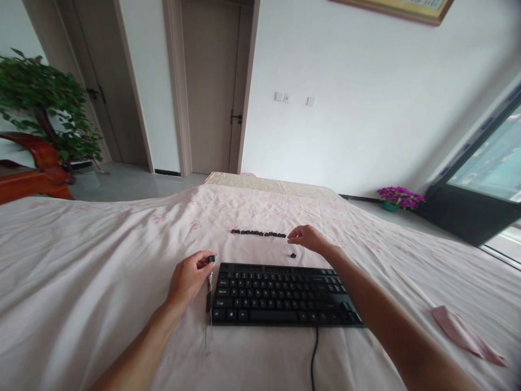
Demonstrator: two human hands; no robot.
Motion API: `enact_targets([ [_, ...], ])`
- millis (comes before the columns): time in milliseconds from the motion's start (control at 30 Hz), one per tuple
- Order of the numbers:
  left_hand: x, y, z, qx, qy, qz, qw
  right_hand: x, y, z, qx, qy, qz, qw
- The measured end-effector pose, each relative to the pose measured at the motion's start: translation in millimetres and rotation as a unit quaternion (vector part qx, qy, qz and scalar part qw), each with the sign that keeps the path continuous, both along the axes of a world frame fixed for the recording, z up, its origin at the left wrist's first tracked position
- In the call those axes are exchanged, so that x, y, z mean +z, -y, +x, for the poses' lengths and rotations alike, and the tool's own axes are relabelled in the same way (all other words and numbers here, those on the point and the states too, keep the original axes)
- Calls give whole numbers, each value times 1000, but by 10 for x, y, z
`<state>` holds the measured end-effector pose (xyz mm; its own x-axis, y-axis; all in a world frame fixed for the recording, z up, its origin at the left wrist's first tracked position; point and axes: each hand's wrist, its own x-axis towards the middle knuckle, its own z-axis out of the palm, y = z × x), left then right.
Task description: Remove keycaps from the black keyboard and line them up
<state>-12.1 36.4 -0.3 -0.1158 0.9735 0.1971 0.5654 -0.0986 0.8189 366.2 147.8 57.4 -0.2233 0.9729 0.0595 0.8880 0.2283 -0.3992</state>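
1. Pinching black keycap in left grip; cannot tell whether pinching with right grip at right end of keycap row.
2. Apparently lining up toward far edge of sheet.
3. Likely calls for fine alignment.

1. Your left hand and your right hand make two hands
2. You face one keyboard with one cable
3. You have one black keycap in your left hand, one lone keycap beyond the keyboard, and one row of keycaps too small to count surely
4. To your right, one pale rod and one pink cloth
5. Ahead of you, two doors and three wall plates
6. Two plants: one leafy plant, one purple-flowered plant
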Motion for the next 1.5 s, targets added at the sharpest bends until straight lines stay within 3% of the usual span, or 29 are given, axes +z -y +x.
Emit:
enact_targets([
  [267, -10, 0, -4, 1, -10, 0, 1000, -62, 354, 28, 63, 14, -48, 997],
  [500, -16, -10, -3, 1, -5, 6, 1000, -91, -36, 2, -34, 50, 28, 998],
  [633, -23, -14, -10, -2, 14, 16, 1000, -143, -247, -67, -62, 73, 35, 995],
  [867, -4, -4, -11, -4, 44, 26, 999, -61, -186, -206, -58, 97, 43, 993],
  [967, -7, -4, -10, -2, 51, 28, 998, 34, -37, -464, -37, 83, 67, 994],
  [1033, -10, -3, -8, -4, 58, 34, 998, 58, 113, -773, 18, 55, 58, 997],
  [1133, 0, 11, 1, -6, 68, 47, 997, 23, 368, -1347, 128, -108, -25, 986],
  [1233, 32, 38, 16, -13, 74, 57, 996, -54, 556, -1851, 178, -201, -82, 960],
  [1367, 88, 69, 37, -37, 88, 68, 993, -143, 614, -2191, 147, -243, -116, 952],
  [1500, 114, 73, 48, -40, 75, 61, 995, -189, 521, -2215, 129, -243, -130, 953],
])
